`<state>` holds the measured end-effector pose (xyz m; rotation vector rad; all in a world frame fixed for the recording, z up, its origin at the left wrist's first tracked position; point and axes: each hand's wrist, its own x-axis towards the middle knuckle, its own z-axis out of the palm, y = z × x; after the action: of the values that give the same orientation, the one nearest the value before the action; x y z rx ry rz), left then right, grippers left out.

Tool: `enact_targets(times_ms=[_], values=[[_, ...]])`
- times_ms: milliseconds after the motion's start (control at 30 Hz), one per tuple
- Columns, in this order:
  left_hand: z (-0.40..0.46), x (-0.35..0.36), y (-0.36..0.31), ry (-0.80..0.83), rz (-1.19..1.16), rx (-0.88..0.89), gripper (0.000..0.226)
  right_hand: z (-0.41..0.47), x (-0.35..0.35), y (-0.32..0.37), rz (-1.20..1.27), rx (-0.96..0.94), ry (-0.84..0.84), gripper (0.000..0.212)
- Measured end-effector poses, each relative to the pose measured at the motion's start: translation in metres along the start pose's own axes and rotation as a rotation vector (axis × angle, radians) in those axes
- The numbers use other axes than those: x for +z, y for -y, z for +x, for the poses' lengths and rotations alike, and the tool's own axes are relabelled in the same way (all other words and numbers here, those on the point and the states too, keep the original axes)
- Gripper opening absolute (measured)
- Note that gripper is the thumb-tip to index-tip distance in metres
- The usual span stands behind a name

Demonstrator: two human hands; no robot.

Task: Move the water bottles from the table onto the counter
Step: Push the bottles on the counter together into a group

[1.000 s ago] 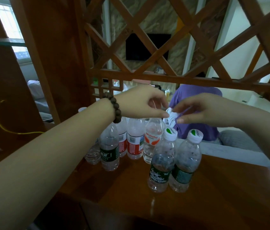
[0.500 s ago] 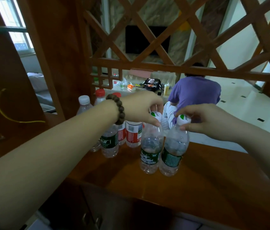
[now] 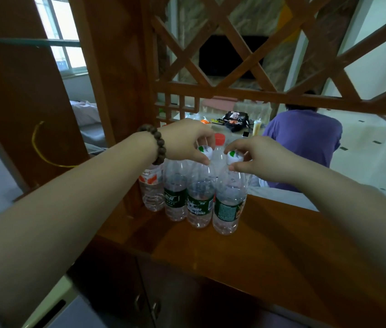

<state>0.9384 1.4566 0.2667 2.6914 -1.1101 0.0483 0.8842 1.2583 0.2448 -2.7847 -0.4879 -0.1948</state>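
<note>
Both hands on bottle caps. Left hand (image 3: 187,140), bead bracelet (image 3: 157,145) on the wrist, fingers curled down and pinching the white cap of the middle green-label bottle (image 3: 199,202). Right hand (image 3: 256,157) thumb and fingertips pinch the white cap of the rightmost green-label bottle (image 3: 228,207). Both bottles stand upright on the wooden counter (image 3: 270,252), touching each other.

More bottles packed tight on the left: another green-label bottle (image 3: 175,197) touching the middle one, then an orange-label bottle (image 3: 151,188) next to the wooden post (image 3: 116,79). A red-capped bottle (image 3: 219,144) stands just behind, between the two hands.

The lattice screen (image 3: 270,55) spans directly above and behind the cluster. Through its opening: a person in a purple shirt (image 3: 303,136) and a cluttered low table (image 3: 232,119). Cabinet doors (image 3: 147,301) sit below the counter edge.
</note>
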Motion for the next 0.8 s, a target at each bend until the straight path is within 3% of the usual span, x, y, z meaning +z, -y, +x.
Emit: enact_targets(times_ms=[500, 800], values=[[0.005, 0.009, 0.005, -0.003, -0.060, -0.029, 0.040, 0.005, -0.002, -0.008, -0.026, 0.003, 0.047, 0.049], [0.007, 0.009, 0.001, 0.026, -0.020, -0.018, 0.056, 0.003, 0.001, -0.011, 0.026, -0.007, 0.029, 0.057]])
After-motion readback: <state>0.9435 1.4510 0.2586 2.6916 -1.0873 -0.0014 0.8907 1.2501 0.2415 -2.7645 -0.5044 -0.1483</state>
